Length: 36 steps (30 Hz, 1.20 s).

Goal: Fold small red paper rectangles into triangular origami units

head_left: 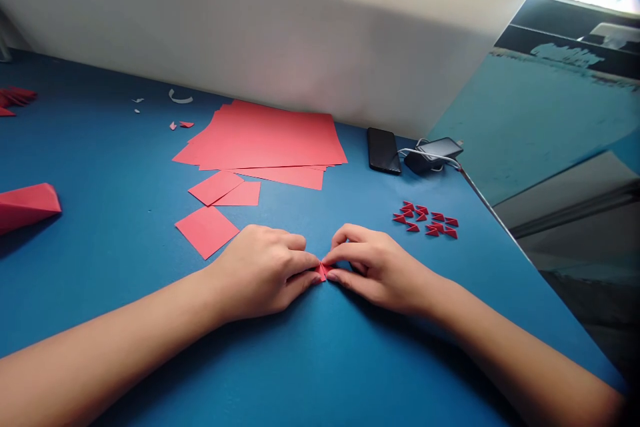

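My left hand (265, 270) and my right hand (373, 265) meet at the middle of the blue table (125, 267), fingertips pinched together on a tiny folded red paper piece (323, 271). Both hands rest on the tabletop. Most of the piece is hidden by my fingers. Just left of my left hand lies a small red paper square (207, 231). To the right of my right hand sits a cluster of several small folded red triangles (427, 220).
A stack of red paper sheets (265, 140) lies at the back, with two cut squares (227, 190) in front. A black phone (383, 150) and a charger with cable (434, 153) sit by the wall. A folded red shape (27, 205) lies far left. The table's right edge drops off.
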Each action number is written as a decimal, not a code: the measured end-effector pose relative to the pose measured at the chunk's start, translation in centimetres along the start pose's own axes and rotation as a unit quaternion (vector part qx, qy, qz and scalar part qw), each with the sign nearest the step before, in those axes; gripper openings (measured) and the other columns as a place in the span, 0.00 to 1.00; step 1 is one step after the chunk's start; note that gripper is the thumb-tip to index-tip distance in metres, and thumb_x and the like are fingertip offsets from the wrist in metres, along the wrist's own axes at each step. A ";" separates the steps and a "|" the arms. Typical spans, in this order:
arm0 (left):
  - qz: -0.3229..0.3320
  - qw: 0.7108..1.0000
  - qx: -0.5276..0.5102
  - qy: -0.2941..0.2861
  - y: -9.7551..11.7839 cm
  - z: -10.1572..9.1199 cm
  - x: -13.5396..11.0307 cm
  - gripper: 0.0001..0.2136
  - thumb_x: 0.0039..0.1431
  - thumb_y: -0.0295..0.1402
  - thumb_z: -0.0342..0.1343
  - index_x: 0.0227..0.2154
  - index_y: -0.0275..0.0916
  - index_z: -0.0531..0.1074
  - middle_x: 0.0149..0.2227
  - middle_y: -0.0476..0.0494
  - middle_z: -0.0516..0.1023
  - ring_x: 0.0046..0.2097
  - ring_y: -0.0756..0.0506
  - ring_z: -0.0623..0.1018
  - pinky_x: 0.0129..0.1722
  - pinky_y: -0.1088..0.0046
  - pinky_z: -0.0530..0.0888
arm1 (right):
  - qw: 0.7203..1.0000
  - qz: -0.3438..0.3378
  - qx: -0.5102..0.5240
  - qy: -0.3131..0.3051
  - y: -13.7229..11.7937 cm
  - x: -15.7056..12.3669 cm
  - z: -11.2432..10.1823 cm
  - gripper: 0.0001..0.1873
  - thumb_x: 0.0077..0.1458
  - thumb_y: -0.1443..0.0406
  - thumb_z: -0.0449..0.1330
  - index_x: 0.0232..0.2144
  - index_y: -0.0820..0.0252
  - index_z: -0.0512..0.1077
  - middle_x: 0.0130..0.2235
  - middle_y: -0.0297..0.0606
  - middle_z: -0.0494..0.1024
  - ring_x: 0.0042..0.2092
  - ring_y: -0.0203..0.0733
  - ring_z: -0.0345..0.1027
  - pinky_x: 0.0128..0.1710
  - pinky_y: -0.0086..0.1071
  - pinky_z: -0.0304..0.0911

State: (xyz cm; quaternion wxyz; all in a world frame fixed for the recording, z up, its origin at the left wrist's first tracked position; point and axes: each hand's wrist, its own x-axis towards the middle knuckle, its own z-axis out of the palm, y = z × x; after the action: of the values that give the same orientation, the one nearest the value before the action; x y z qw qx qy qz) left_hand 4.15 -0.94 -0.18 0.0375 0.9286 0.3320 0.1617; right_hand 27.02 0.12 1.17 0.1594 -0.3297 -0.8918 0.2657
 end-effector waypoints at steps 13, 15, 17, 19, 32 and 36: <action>0.001 1.000 0.011 0.015 0.3 0.0 0.2 0.14 0.64 0.38 0.48 0.32 0.44 0.79 0.22 0.50 0.71 0.23 0.50 0.70 0.23 0.70 0.58 | 0.994 -0.051 -0.098 -0.023 0.2 -0.6 0.1 0.13 0.61 0.66 0.53 0.43 0.55 0.77 0.42 0.41 0.73 0.29 0.33 0.64 0.32 0.29 0.59; 0.005 1.000 0.013 0.016 0.4 0.0 0.1 0.14 0.64 0.37 0.48 0.30 0.43 0.79 0.21 0.50 0.70 0.23 0.50 0.69 0.23 0.70 0.58 | 0.993 -0.051 -0.104 -0.021 0.2 -0.6 0.2 0.13 0.62 0.66 0.53 0.43 0.55 0.77 0.42 0.40 0.73 0.29 0.33 0.64 0.31 0.29 0.59; 0.005 1.000 0.015 0.016 0.6 0.1 0.1 0.15 0.64 0.36 0.48 0.28 0.43 0.78 0.21 0.50 0.70 0.22 0.49 0.68 0.23 0.69 0.58 | 0.993 -0.050 -0.102 -0.022 0.2 -0.7 0.3 0.13 0.62 0.66 0.53 0.43 0.55 0.77 0.42 0.40 0.73 0.30 0.33 0.65 0.32 0.29 0.60; 0.004 1.000 0.019 0.017 0.9 0.1 0.1 0.15 0.64 0.35 0.47 0.27 0.42 0.78 0.21 0.50 0.71 0.22 0.49 0.68 0.23 0.69 0.58 | 0.993 -0.048 -0.104 -0.021 0.1 -0.7 0.3 0.13 0.62 0.66 0.52 0.43 0.55 0.76 0.42 0.40 0.73 0.31 0.33 0.66 0.32 0.28 0.60; 0.029 0.997 0.057 0.036 1.4 0.2 0.1 0.15 0.64 0.32 0.47 0.26 0.41 0.77 0.20 0.51 0.71 0.21 0.49 0.68 0.23 0.68 0.57 | 0.968 -0.086 -0.237 -0.005 -0.4 -0.8 0.5 0.16 0.66 0.64 0.47 0.39 0.58 0.75 0.39 0.39 0.73 0.26 0.31 0.62 0.25 0.29 0.53; 0.027 0.997 0.062 0.034 1.5 0.0 0.1 0.16 0.65 0.32 0.47 0.24 0.40 0.76 0.20 0.50 0.71 0.21 0.50 0.69 0.23 0.69 0.58 | 0.967 -0.083 -0.242 -0.002 -0.4 -0.8 0.6 0.16 0.66 0.64 0.48 0.38 0.59 0.75 0.38 0.38 0.73 0.26 0.31 0.61 0.25 0.29 0.53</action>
State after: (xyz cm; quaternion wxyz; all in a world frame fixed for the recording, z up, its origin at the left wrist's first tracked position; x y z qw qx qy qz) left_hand 5.12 -2.00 0.07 -0.0360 0.9317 0.3170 0.1734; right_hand 27.16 -0.91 0.81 0.0946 -0.2830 -0.9540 0.0286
